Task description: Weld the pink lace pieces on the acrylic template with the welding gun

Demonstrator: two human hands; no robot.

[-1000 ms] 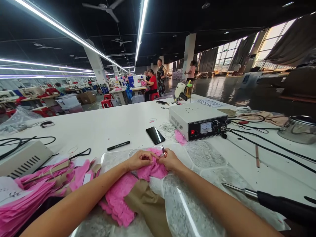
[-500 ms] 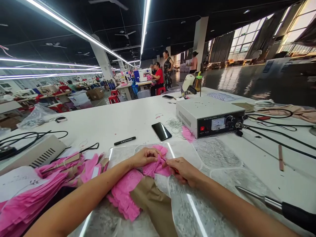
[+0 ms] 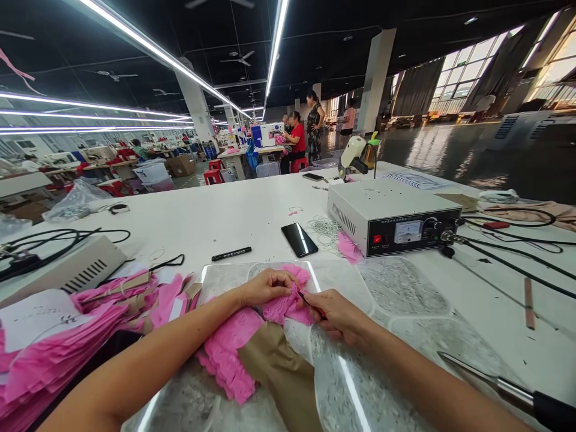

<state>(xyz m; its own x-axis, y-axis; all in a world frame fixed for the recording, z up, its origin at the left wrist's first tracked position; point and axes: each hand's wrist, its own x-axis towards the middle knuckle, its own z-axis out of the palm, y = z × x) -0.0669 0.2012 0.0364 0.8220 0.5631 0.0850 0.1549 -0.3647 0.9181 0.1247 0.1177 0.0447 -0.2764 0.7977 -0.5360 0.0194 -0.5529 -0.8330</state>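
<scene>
My left hand (image 3: 270, 286) pinches the gathered edge of a pink lace garment (image 3: 234, 345), which lies over the transparent mat. A piece of khaki fabric (image 3: 281, 366) runs from the garment towards me. Closed around a small pointed tool (image 3: 315, 305) with a dark tip and a red handle, my right hand (image 3: 335, 315) is just right of the left one. The tip meets the pink lace close to my left fingertips. Most of the tool is hidden inside my right hand.
Pink garments (image 3: 58, 360) are stacked at left beside a vented box (image 3: 90, 267). Ahead lie a black marker (image 3: 231, 254) and a phone (image 3: 299, 240). A control box (image 3: 396, 210) with cables stands right; a metal-tipped handpiece (image 3: 508, 387) lies front right. People work beyond the table.
The view has shifted slightly, so the table items appear a little further right. Both hands keep their grip, and the tool's dark tip shows more clearly against the pink lace.
</scene>
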